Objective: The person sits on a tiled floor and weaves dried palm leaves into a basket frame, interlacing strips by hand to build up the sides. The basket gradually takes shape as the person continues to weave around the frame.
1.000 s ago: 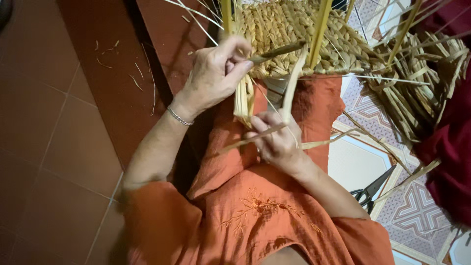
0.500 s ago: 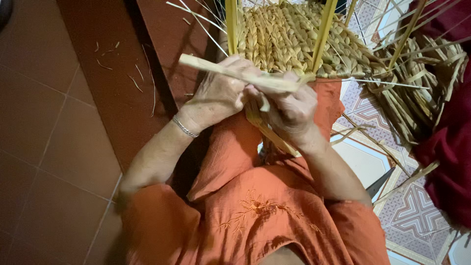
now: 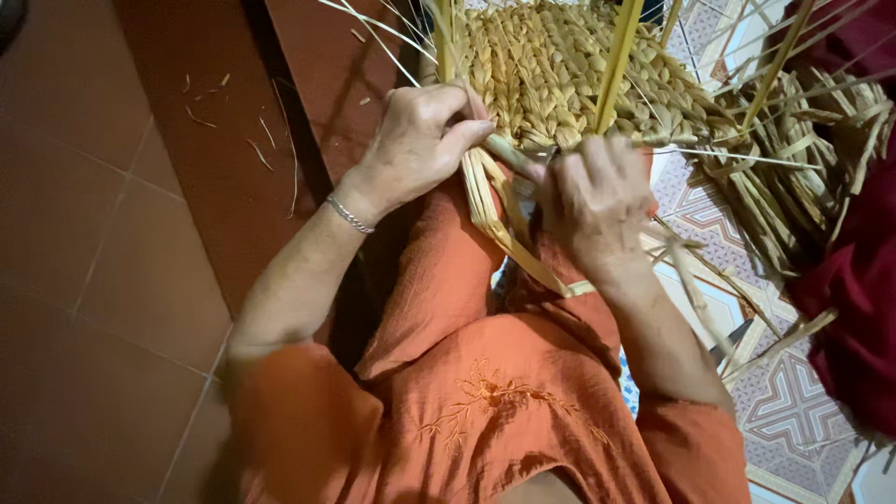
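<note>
Left hand (image 3: 415, 140) fingers are clenched on a flat straw strand (image 3: 504, 224) at the near edge of the woven straw mat (image 3: 560, 75), thumb pressed over the top. Right hand (image 3: 597, 201) sits just beside it, fingers curled down onto the same edge, gripping strands; the exact pinch point is hidden under the knuckles. The strand runs from between the two hands down toward the lap, then bends right in a loop under the right wrist; long axis roughly along the thigh, tilted slightly right, free end pointing right. The mat lies across the knees, near edge touching both hands, weave ribs running away from the camera. Upright yellow stakes (image 3: 616, 56) rise from the mat just behind the right hand, thin loose fibres sticking out beside them. Pile of loose straw strips (image 3: 793, 177) right of the mat, near the right hand, partly over a dark red cloth (image 3: 859, 299). Bracelet (image 3: 349, 215) on the left wrist. Orange garment (image 3: 467, 401) below. Brown tiled floor (image 3: 112, 233) left, with scattered straw bits; patterned tile at right.
</note>
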